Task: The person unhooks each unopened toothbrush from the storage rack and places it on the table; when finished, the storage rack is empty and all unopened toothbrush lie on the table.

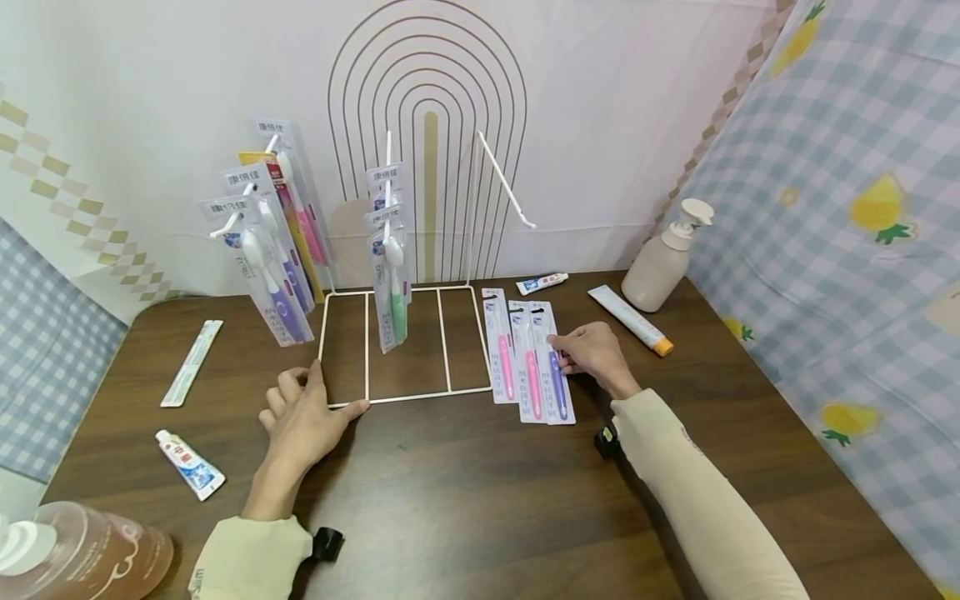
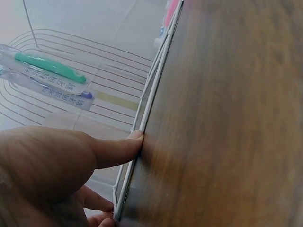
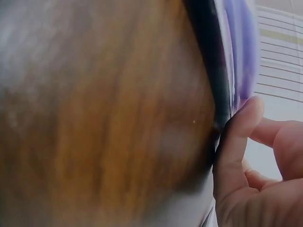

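A white wire display rack (image 1: 406,399) stands on the table, with hooks rising over its base. My left hand (image 1: 302,421) rests at the base's front left corner, thumb along the front bar and index finger by the side bar. In the left wrist view, the thumb (image 2: 116,150) presses on the wire. My right hand (image 1: 596,354) pinches the right edge of a packaged purple toothbrush (image 1: 557,383). That package lies beside two packaged pink toothbrushes (image 1: 532,383), right of the rack. A packaged green toothbrush (image 1: 397,304) hangs on the middle hook, others behind it.
Several packaged toothbrushes (image 1: 281,308) hang on the left hook. The right hook (image 1: 506,179) juts forward. Toothpaste tubes (image 1: 632,321) lie around the table. A pump bottle (image 1: 658,265) stands at back right, an amber bottle (image 1: 112,554) at front left. A slim packet (image 1: 192,363) lies left.
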Demonstrator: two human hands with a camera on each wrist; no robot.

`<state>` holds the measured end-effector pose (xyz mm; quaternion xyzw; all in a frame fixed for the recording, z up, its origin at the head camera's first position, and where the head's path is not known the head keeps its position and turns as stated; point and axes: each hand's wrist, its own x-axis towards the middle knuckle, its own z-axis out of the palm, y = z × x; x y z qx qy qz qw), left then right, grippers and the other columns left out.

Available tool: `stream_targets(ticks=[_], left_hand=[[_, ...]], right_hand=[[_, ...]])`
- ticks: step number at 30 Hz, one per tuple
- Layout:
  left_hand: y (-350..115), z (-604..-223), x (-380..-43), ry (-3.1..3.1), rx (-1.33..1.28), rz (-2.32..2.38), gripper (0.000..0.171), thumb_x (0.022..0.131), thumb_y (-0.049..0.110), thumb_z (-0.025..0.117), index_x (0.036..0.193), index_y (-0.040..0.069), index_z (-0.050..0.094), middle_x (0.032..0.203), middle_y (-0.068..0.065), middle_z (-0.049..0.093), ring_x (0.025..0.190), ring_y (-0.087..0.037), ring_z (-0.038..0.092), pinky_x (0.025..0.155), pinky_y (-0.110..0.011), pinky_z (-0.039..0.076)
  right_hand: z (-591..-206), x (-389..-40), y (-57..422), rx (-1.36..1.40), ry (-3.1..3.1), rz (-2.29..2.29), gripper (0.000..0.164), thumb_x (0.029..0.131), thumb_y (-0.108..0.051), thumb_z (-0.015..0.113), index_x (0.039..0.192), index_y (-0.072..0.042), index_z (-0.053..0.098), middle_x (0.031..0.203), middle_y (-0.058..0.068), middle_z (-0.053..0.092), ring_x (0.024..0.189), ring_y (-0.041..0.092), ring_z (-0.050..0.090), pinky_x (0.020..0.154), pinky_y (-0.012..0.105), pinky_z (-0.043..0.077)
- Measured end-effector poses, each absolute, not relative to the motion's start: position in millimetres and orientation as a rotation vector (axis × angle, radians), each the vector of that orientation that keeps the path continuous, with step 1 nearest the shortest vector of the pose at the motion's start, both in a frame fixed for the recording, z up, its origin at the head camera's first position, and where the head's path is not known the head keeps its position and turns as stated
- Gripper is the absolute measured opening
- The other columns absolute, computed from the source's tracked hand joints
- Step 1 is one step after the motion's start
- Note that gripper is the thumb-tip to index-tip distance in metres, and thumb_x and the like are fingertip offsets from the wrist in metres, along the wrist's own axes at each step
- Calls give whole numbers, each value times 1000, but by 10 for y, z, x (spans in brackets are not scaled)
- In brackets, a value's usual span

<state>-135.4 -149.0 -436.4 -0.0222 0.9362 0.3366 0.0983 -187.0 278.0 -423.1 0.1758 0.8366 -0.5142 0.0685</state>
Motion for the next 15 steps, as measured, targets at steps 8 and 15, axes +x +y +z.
stream_targets(ticks=[8, 15], left_hand=[[-1506, -4406, -1373, 2790, -51, 1016, 113, 105, 43, 80, 177, -14, 14, 168, -41, 22, 138, -61, 23, 108, -76, 21], [-1506, -4404, -1368, 2790, -58, 1019, 113, 105, 42, 80, 177, -13, 14, 169, -40, 23, 139, -61, 22, 109, -76, 21]], right_hand=[[-4223, -1859, 2774, 541, 2534, -1556, 31, 109, -14, 78, 114, 16, 76, 72, 1, 74, 58, 3, 69, 60, 19, 63], [-4238, -1863, 2758, 530, 2558, -1518, 30, 110, -15, 76, 112, 15, 77, 72, 1, 73, 58, 3, 68, 60, 19, 62]])
